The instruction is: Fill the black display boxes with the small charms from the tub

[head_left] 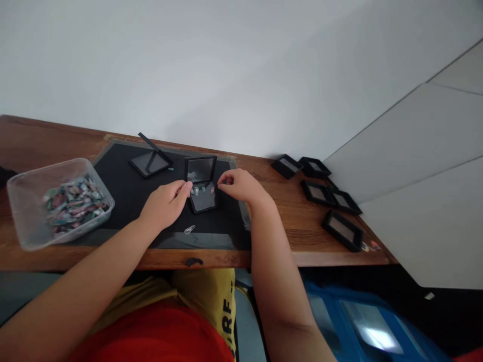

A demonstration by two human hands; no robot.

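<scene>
A small black hinged display case (pixel 204 202) with a clear window in its raised lid (pixel 199 170) stands in front of me. Several small pale and pinkish pieces (pixel 204 190) sit in a row near its hinge. My left hand (pixel 166 201) is closed at the case's left edge, thumb and fingers gripping it. Beside the right edge, my right hand (pixel 241 185) is curled with thumb and fingertips together; anything between them is too small to make out. A clear teardrop-shaped piece (pixel 189 230) lies on the black mat (pixel 124 201) in front of the case.
At the left stands a clear plastic tub (pixel 22 201) holding many small wrapped pieces (pixel 75 201). Another opened black case (pixel 151 163) lies on the mat's far side. Several black frame-like boxes (pixel 342 229) rest on the wooden table (pixel 279 221) at right, near the wall (pixel 226 75).
</scene>
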